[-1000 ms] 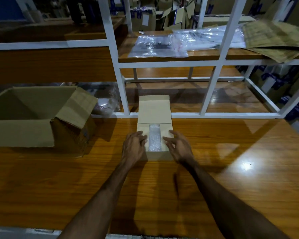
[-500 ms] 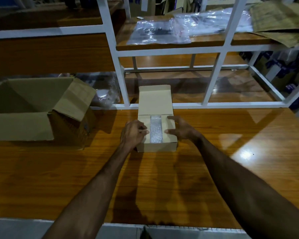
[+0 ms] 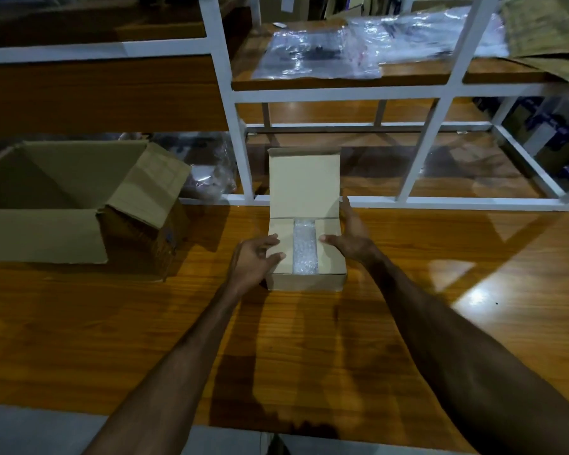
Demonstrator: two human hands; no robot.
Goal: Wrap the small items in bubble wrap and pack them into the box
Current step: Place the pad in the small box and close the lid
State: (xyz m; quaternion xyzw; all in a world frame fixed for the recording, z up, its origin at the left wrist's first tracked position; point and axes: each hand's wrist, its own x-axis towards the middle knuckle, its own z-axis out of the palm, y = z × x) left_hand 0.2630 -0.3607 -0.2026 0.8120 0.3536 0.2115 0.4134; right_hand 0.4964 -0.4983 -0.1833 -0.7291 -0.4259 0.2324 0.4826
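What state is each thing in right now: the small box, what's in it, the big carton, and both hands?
small box: lid up, both side flaps folded in with a gap between them.
bubble-wrapped item: lying inside, visible through that gap.
large carton: open, flaps spread.
left hand: open, fingertips on the left flap.
right hand: open, thumb on the right flap, fingers stretched along the box's right side.
plastic bags: lying flat on the shelf.
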